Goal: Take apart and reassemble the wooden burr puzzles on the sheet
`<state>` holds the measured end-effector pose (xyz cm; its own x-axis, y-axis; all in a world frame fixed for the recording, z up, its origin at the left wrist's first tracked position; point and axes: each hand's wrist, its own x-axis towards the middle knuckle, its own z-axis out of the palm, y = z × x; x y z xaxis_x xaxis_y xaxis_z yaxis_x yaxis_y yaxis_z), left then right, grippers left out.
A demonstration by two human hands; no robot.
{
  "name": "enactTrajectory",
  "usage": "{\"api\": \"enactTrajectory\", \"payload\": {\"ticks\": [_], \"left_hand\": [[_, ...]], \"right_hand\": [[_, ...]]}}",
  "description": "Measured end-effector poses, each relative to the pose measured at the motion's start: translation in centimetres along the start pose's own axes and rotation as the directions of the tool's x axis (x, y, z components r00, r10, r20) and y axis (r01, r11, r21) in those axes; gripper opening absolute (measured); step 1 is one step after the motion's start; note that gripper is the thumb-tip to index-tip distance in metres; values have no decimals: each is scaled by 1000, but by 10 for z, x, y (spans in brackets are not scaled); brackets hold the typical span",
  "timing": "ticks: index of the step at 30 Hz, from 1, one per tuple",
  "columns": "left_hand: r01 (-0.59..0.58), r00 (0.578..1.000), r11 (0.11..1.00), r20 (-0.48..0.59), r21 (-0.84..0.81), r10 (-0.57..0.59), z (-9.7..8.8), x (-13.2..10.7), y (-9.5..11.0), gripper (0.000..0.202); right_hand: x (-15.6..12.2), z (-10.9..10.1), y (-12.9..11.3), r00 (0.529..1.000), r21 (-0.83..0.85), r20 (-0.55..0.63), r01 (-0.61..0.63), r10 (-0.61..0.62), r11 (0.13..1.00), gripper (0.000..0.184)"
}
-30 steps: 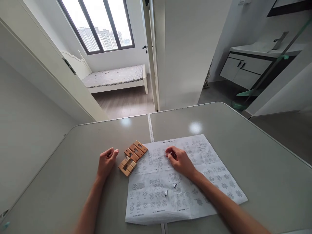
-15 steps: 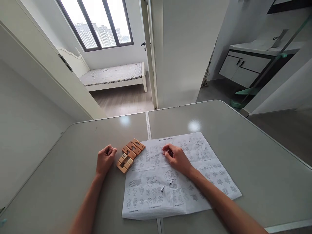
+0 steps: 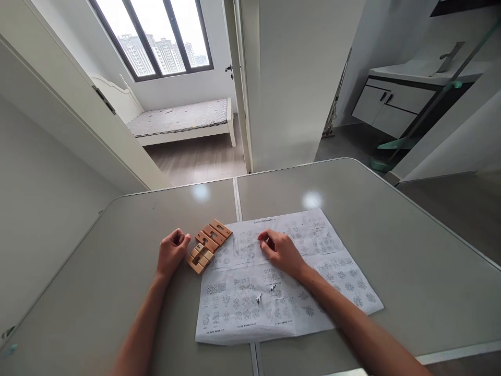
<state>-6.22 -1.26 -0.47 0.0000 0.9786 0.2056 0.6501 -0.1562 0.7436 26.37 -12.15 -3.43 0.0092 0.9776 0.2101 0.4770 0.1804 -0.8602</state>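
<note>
My left hand (image 3: 172,254) rests on the table in a loose fist, just left of several wooden puzzle pieces. Nothing shows in its fingers. These notched, light-brown pieces (image 3: 217,236) lie side by side in a slanting row, some bearing printed numbers. At the near end, a paler group of pieces (image 3: 200,258) forms a block with a gap in its middle. Under my right hand (image 3: 279,251) is a large creased paper sheet (image 3: 242,277) printed with small diagrams. That hand's fingers are curled in, with nothing visible in them. The wooden pieces overlap the sheet's left edge.
The grey table (image 3: 117,261) has a pale seam (image 3: 237,201) down its middle. Two small torn spots (image 3: 259,298) mark the sheet. Beyond the table are a doorway with a bed (image 3: 183,117), a white wall, and a washbasin cabinet (image 3: 395,102) at the right.
My left hand has shifted slightly right, closer to the wooden pieces. My right hand stays curled on the sheet. The whole view has shifted a little.
</note>
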Motion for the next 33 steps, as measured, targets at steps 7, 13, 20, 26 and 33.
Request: {"api": "enactTrajectory", "payload": {"ticks": [7,13,20,26,33], "left_hand": [[-7,1000,1000,2,11,7,0,-1,2,36],[-4,1000,1000,14,28,4,1,0,1,37],[6,1000,999,19,33,-6,2,1,-2,37],[6,1000,998,6,56,-7,2,1,-2,36],[-14,1000,997,8,80,14,2,2,-2,36]], "right_hand": [[1,0,-1,1000,-19,3,-7,7,1000,14],[2,-2,-3,1000,-19,11,-19,19,1000,13],[3,-3,-2,999,-28,28,-23,24,999,13],[3,-2,0,999,-29,36,-15,16,999,14],[3,-1,-1,999,-21,28,-20,20,1000,14]]}}
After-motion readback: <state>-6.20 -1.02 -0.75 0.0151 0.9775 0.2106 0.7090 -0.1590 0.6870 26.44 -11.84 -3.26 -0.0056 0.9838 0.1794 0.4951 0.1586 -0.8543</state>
